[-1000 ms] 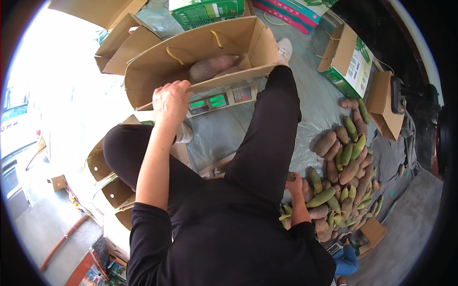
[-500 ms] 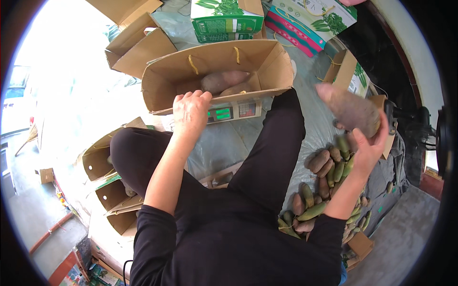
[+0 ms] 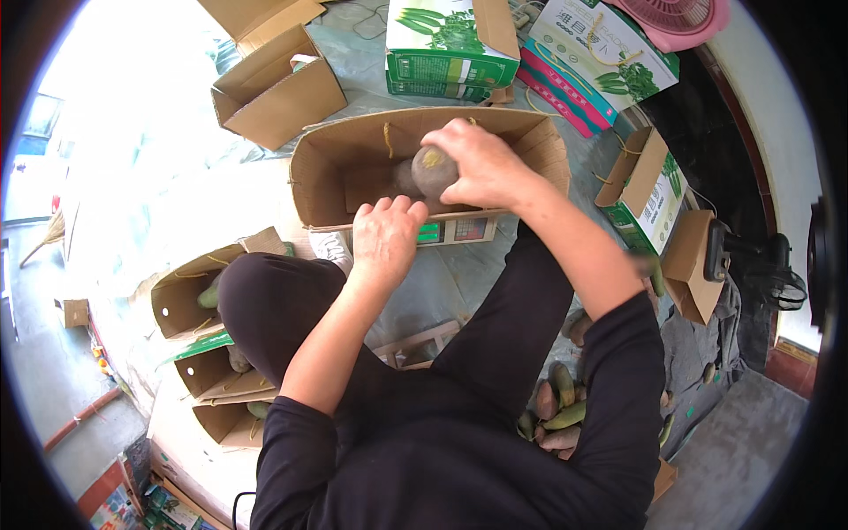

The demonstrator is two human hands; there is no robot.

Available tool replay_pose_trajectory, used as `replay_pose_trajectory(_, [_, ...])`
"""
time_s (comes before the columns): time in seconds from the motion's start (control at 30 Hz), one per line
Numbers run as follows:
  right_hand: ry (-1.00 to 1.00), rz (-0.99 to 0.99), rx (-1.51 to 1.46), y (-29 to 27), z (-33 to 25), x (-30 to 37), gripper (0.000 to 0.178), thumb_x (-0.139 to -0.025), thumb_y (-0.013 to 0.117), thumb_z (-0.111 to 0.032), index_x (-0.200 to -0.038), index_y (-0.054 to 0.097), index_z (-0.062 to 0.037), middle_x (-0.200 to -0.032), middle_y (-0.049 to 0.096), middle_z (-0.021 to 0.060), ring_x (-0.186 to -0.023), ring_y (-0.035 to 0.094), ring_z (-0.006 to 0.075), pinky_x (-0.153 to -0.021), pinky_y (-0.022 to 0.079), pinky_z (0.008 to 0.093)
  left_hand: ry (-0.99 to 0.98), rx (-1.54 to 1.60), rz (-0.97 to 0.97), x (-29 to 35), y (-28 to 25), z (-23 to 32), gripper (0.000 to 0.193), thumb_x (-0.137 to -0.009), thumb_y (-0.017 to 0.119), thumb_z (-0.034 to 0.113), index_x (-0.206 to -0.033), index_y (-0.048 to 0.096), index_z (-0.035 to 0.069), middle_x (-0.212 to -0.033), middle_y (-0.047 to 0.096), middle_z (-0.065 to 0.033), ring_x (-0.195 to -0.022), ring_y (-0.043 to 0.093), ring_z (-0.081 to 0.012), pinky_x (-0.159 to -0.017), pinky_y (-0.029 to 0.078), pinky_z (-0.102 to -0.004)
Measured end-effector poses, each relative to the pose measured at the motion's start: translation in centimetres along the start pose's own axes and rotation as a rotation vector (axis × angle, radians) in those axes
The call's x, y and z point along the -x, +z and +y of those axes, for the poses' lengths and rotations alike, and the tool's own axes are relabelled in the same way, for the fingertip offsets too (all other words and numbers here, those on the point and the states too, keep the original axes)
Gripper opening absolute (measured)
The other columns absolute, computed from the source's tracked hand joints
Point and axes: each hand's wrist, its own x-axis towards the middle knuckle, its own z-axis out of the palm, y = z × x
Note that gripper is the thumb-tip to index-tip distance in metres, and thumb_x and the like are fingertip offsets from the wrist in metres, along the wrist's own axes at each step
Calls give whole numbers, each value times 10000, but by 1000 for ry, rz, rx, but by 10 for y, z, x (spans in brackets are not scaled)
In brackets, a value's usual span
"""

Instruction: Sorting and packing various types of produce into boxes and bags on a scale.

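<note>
An open cardboard box (image 3: 349, 146) with yellow cord handles sits on a scale (image 3: 474, 231) in front of my knees. My right hand (image 3: 484, 168) is closed around a large radish (image 3: 435, 177), end toward me, inside the box opening. Behind it another radish (image 3: 403, 179) partly shows; the rest of the box floor there is hidden. My left hand (image 3: 386, 238) is on the box's near edge, fingers bent over the rim.
Radishes, green and reddish-brown, lie in a pile (image 3: 558, 406) at my right. Open boxes (image 3: 199, 309) holding radishes stand at my left. Green and white cartons (image 3: 450, 44), an open brown box (image 3: 287, 93) and a pink fan (image 3: 676, 18) are at the back.
My right hand has carried the radish from above the right-hand pile leftward into the box. The left hand stays on the near rim. The whole view has shifted slightly.
</note>
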Motion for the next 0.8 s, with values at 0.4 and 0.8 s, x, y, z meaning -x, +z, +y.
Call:
replay_pose_trajectory(0.4, [105,-273,-66,78,-14,-86,547,-678,672,-103,-1211,554,-127,-1168,607,132,-1104,566,291,-915,466,395,28,20,44,0,3,0,44,-720,568,115,-739,556,153,-731,540,-15,-736,572,-192,-645,418,-346])
replay_pose_trajectory(0.8, [262,683,-695,-42,59,116,283,-828,653,-130,-1089,613,-30,-900,661,27,-789,613,115,-717,492,237,-13,-23,-116,-5,-4,5,147,-748,652,152,-847,563,90,-848,587,-62,-860,585,-269,-707,445,-407])
